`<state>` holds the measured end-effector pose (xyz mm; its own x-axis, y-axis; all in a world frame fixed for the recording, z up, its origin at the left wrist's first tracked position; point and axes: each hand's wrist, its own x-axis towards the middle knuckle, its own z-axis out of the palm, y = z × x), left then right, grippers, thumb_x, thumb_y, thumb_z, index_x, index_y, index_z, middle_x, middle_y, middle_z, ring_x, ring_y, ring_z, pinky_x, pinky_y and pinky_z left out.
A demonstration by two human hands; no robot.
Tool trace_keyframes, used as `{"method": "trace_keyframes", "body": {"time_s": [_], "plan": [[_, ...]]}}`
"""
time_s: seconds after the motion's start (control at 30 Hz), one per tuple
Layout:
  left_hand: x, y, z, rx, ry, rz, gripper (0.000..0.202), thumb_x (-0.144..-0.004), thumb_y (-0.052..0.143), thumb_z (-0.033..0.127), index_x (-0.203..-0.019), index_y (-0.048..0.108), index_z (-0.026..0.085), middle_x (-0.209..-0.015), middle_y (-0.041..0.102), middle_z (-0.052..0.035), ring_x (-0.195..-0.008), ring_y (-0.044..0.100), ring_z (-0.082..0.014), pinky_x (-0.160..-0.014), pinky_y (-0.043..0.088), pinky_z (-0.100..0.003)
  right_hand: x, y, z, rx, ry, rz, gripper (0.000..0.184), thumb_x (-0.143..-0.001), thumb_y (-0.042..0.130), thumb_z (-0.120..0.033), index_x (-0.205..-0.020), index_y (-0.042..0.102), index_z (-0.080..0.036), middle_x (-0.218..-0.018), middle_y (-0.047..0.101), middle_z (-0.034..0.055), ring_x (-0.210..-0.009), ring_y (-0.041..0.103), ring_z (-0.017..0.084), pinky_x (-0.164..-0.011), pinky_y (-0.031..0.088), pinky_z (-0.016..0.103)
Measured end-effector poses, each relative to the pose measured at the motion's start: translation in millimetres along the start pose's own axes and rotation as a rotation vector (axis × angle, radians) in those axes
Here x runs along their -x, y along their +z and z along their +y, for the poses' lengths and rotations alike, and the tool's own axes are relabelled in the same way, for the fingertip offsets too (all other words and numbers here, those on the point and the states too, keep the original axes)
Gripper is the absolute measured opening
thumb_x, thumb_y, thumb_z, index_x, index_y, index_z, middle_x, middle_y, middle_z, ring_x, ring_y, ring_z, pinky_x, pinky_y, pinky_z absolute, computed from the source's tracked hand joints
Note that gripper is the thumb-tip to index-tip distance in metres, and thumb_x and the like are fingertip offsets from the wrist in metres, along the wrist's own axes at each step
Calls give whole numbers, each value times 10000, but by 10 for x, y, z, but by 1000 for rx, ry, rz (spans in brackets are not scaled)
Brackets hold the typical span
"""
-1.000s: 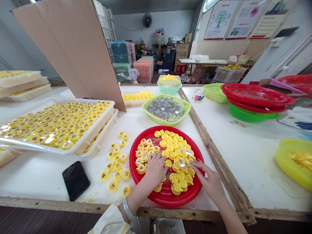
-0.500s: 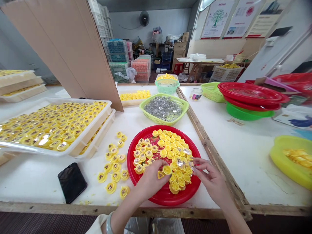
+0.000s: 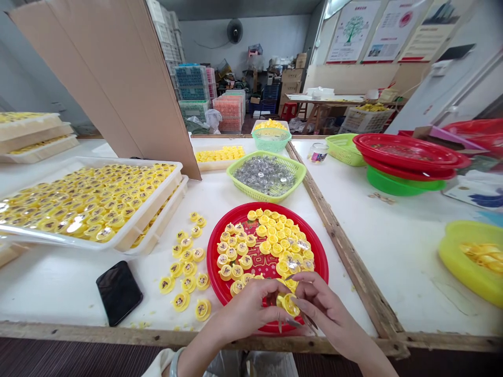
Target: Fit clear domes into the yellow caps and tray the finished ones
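Observation:
My left hand (image 3: 251, 310) pinches a small yellow round plastic piece (image 3: 290, 305) at the near edge of a red tray (image 3: 320, 252). The fingers of my right hand (image 3: 332, 311) close on the same piece from the other side; whether a clear cover sits between them cannot be made out. Yellow pieces with printed pictures (image 3: 232, 242) lie on the tray's left side. Plain yellow pieces (image 3: 277, 231) fill its right side, and a few shiny clear discs (image 3: 302, 244) rest on them.
Behind the tray stands a green basket (image 3: 236, 182) of clear plastic parts. More printed pieces (image 3: 188, 284) and a black phone (image 3: 119, 293) lie to the left, near a white crate (image 3: 118, 242) full of them. A wooden strip (image 3: 346, 243) runs along the right.
Both hands have moved nearer to me and come together at the yellow piece. My right hand has left the clear discs. The tray's middle now shows more.

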<state>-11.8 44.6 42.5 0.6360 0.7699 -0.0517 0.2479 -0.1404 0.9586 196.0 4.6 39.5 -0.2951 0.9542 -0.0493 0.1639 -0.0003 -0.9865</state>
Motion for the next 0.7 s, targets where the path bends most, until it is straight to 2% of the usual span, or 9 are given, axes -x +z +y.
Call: {"method": "trace_keyframes", "body": {"time_s": [0.17,0.23,0.33,0.37,0.43,0.53,0.63,0.7], "plan": [[66,56,117,-63,92,41,243,-930,568,367,-1099,694,248,-955,701,-27,-879,628,-174,-835,479,-270,27,170,87,27,-102,177,239,-965,486,-419,-1160,490,-280,-820,585,9,-748,607,166,-655,531,274],[119,116,116,-95,89,59,319,-952,526,362,-1245,612,269,-1116,663,-61,-1038,609,-202,-928,473,-308,53,231,96,42,-138,255,240,-965,476,-422,-1160,487,-283,-825,601,24,-757,631,186,-674,555,295],[190,250,49,-100,65,77,497,-953,502,405,-1418,419,253,-1377,520,-117,-1286,469,-253,-1072,400,-389,90,309,94,41,-175,317,239,-961,492,-400,-1173,484,-290,-812,613,22,-715,641,188,-660,568,293],[205,298,23,-96,74,93,511,-954,488,425,-1422,402,239,-1400,500,-128,-1312,443,-263,-1092,382,-408,98,333,95,33,-190,327,239,-956,504,-392,-1172,487,-292,-805,616,20,-706,642,187,-654,568,289],[216,386,-14,-96,97,153,452,-968,439,442,-1359,453,217,-1351,538,-139,-1265,485,-264,-1095,381,-427,104,379,100,-6,-196,331,235,-945,527,-385,-1162,498,-300,-811,629,21,-713,647,188,-655,569,283],[215,460,1,-126,96,217,372,-998,351,400,-1281,495,206,-1288,582,-138,-1212,529,-252,-1098,378,-437,92,438,115,-122,-140,373,249,-940,531,-410,-1167,490,-318,-817,625,9,-690,641,174,-644,562,270],[235,459,52,-160,101,201,390,-1012,292,358,-1353,418,217,-1378,532,-129,-1322,442,-260,-1120,351,-447,80,474,128,-153,-126,423,344,-938,531,-437,-1252,434,-336,-849,618,3,-719,642,163,-669,559,264],[263,448,52,-152,121,206,404,-1016,274,352,-1385,372,223,-1392,518,-133,-1305,465,-247,-1094,387,-422,95,506,148,-122,-117,381,425,-949,501,-455,-1338,376,-337,-945,647,32,-837,664,181,-742,566,285]]}}
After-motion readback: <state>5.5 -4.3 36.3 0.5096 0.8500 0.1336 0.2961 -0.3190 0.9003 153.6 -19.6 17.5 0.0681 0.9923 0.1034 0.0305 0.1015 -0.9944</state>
